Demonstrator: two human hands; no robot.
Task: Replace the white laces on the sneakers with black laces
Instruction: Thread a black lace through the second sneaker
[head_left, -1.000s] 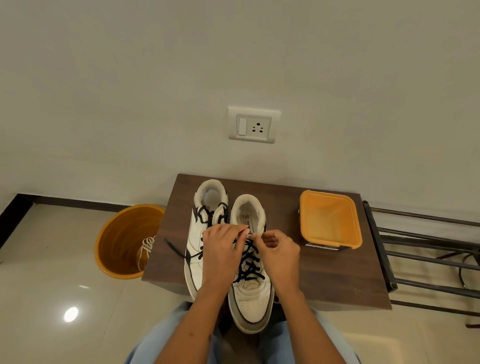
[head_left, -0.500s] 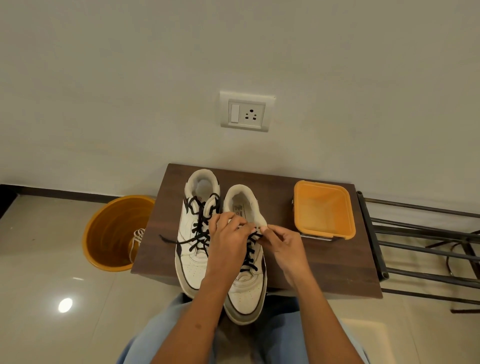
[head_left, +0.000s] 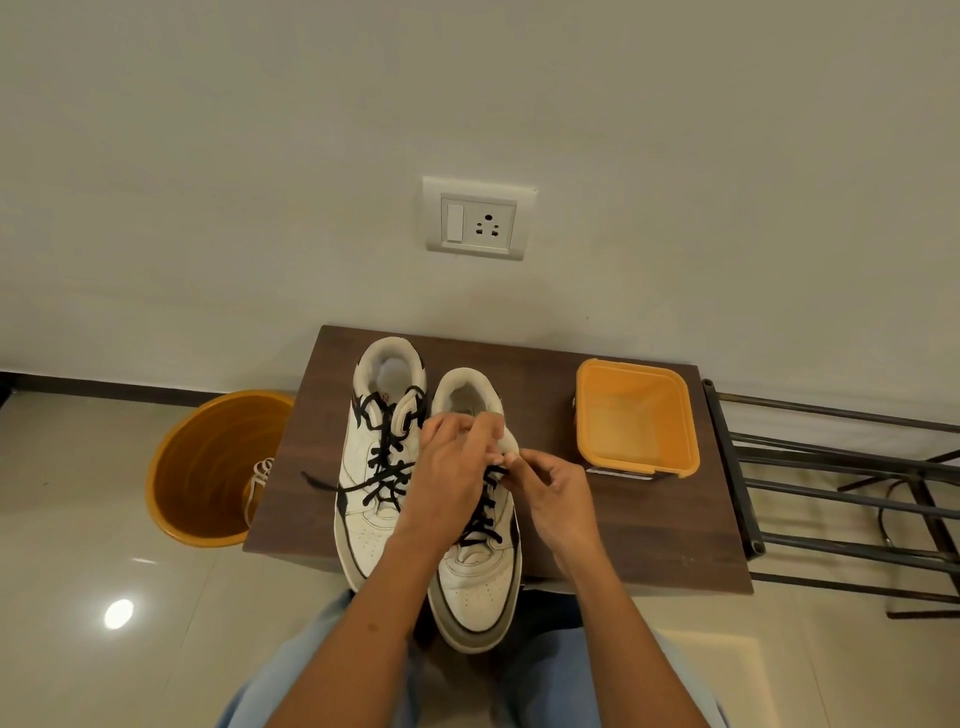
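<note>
Two sneakers stand side by side on the table (head_left: 649, 545). The left sneaker (head_left: 374, 467) is fully laced in black. Over the right sneaker (head_left: 480, 582), at its 12 o'clock end, the left hand (head_left: 452, 478) and right hand (head_left: 556, 493) curl their fingers, pinching the black lace (head_left: 485, 514). A white lace (head_left: 257, 486) lies in the bucket (head_left: 208, 467) at 9 o'clock.

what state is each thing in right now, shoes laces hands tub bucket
left sneaker: black-laced, ends loose
right sneaker: black-laced, top being worked
left hand: pinching the lace
right hand: pinching the lace
black lace: threaded, untied
orange tub: upright, open
orange bucket: upright, white lace inside
</note>
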